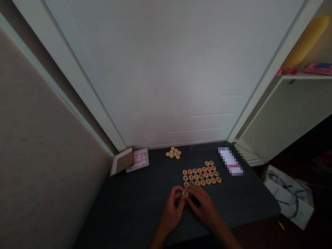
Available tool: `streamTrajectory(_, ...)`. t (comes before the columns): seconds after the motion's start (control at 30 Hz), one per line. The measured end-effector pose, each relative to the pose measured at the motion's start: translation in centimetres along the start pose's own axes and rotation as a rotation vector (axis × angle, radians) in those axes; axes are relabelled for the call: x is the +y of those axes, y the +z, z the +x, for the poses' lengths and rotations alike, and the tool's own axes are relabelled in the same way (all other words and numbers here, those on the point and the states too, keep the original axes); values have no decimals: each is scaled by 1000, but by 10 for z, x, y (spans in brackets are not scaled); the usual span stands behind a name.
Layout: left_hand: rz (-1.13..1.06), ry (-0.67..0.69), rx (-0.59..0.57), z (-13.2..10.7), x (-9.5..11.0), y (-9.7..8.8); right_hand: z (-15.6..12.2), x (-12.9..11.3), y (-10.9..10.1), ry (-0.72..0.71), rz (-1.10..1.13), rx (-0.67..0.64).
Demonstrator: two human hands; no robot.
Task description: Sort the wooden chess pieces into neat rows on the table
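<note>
My left hand (173, 206) and my right hand (203, 204) meet over the dark table (129, 207), near its front edge. Both pinch one round wooden game piece (185, 193) between their fingertips. Just beyond it, several like pieces with red and dark marks lie in neat rows (201, 174). A smaller heap of blank-faced pieces (173, 153) sits further back by the wall.
A wooden box lid (121, 161) leans at the back left beside a white and red board or leaflet (140, 159). A blurred white item (230, 160) lies at the back right. A white bag with cables (289, 195) sits on the floor, right. White shelving (287, 114) stands at right.
</note>
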State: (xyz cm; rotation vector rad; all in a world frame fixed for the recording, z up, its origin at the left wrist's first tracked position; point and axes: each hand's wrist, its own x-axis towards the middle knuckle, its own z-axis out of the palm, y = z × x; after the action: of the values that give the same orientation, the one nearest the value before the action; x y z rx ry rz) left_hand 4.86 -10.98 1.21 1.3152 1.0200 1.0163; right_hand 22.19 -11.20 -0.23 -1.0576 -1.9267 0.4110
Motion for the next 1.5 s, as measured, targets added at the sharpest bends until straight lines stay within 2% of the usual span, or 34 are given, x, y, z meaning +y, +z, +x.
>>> streamTrajectory(0.23,25,-3,36,1,0,1,-1,0,1,-12,-20,13)
streamTrajectory(0.53,-78,-51,38,2,6,1,0,2,2,-4,-8,-19)
streamTrajectory(0.87,42,-11,70,3,5,1,3,-1,0,-18,-17,-32)
streamTrajectory(1.5,1,-36,76,2,0,2,2,-2,-1,-36,-29,-3)
